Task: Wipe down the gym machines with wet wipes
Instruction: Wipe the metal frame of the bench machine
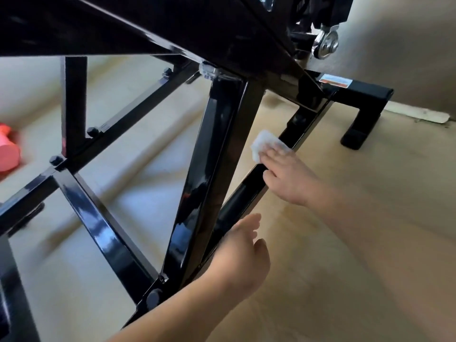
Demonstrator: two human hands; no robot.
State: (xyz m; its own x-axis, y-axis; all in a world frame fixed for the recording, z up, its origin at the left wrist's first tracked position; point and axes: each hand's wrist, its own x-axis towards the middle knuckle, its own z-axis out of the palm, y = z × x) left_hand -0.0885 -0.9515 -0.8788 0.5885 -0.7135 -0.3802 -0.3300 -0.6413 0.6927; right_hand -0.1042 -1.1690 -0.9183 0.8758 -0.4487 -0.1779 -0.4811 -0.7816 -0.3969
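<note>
Right hand (291,178), fingers flat, is pressing a white wet wipe (262,144) onto the black lower bar (243,195). Left hand (239,253), relaxed and holding nothing, is sitting just beside that bar.

The machine frame (212,154) is glossy black throughout, with pale bluish-white reflections streaking its bars, and its bolt heads (92,131) are black too. The wet wipe (261,144) is plain white. A label (335,81) on the far bar is white with an orange-red band. A metal fitting (325,44) above it is shiny silver. The floor (345,243) is light tan with a faint wood grain. The wall (407,58) is greyish beige. At the left edge, a blurred object (8,151) is coral pink.
</note>
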